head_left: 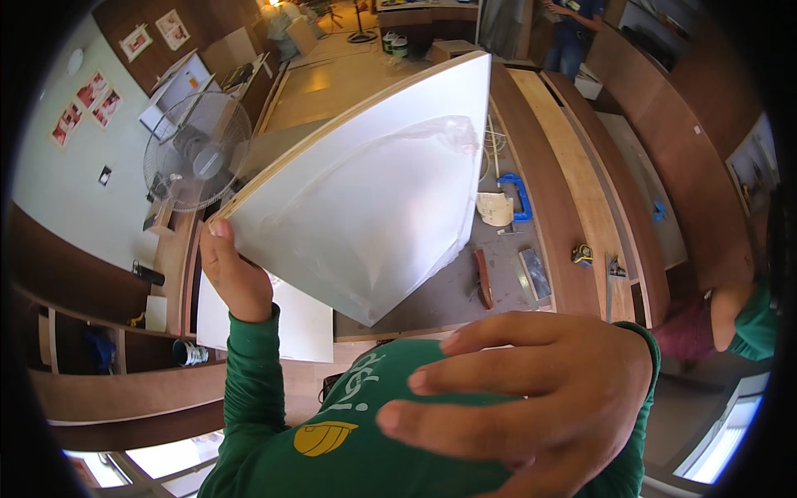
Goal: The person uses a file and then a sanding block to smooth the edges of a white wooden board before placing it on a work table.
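Note:
A large white panel [365,216] with a pale wood edge is tilted up in front of me, with clear film or glossy residue over part of its face. My left hand [237,274] grips its lower left corner, thumb on the edge. My right hand [531,382] is close in front of my green shirt, fingers spread and holding nothing, apart from the panel. Beneath the panel, a second white sheet [303,319] lies by my left forearm. On the dark work surface right of the panel are a brown curved piece [483,278] and a dark flat block [535,274].
A blue clamp [523,199] and a paper sheet [496,209] lie beyond these. A tape measure [583,255] sits on long brown boards [548,166] at right. A fan [197,153] stands left. One person [573,33] stands far back; another's green sleeve [754,319] shows at right.

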The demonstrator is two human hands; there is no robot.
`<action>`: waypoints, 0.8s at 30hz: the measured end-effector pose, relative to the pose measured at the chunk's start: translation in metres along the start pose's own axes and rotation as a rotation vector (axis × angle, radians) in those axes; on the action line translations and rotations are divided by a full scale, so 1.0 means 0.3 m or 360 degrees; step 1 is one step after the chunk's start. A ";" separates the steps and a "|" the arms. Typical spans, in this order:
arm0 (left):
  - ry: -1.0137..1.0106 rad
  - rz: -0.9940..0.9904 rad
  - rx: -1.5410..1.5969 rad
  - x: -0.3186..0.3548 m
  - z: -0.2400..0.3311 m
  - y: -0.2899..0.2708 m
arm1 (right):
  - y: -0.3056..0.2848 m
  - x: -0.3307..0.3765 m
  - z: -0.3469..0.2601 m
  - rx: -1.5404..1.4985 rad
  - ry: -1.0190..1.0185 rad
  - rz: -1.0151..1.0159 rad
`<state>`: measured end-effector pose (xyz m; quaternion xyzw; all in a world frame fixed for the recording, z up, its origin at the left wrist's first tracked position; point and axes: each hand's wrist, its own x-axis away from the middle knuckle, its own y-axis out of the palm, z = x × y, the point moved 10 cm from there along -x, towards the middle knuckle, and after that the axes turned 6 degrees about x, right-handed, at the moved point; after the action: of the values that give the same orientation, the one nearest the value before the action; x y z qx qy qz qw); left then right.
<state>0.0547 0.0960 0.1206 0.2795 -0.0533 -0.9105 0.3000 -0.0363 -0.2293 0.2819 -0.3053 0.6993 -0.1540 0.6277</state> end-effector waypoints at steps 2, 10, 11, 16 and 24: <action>0.0016 0.0189 0.0085 -0.013 -0.020 0.011 | -0.027 0.023 -0.038 0.0216 -0.0163 0.0358; 0.0020 0.0185 -0.0001 -0.020 -0.032 0.053 | -0.174 0.054 -0.038 -0.0131 0.0179 -0.0308; 0.0081 0.0185 -0.0013 -0.022 -0.029 0.069 | -0.187 0.054 -0.045 -0.0126 0.0157 -0.0275; 0.0116 0.0163 0.0043 -0.012 -0.026 0.034 | -0.157 0.131 -0.016 -0.0173 -0.0157 0.0259; 0.0520 0.0190 -0.0681 -0.033 0.013 -0.057 | -0.426 0.654 0.349 0.0012 0.1225 0.0544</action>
<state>0.0503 0.1153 0.1239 0.3494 0.1729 -0.8246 0.4100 0.0903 -0.4314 0.1873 -0.1027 0.9228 -0.1530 0.3384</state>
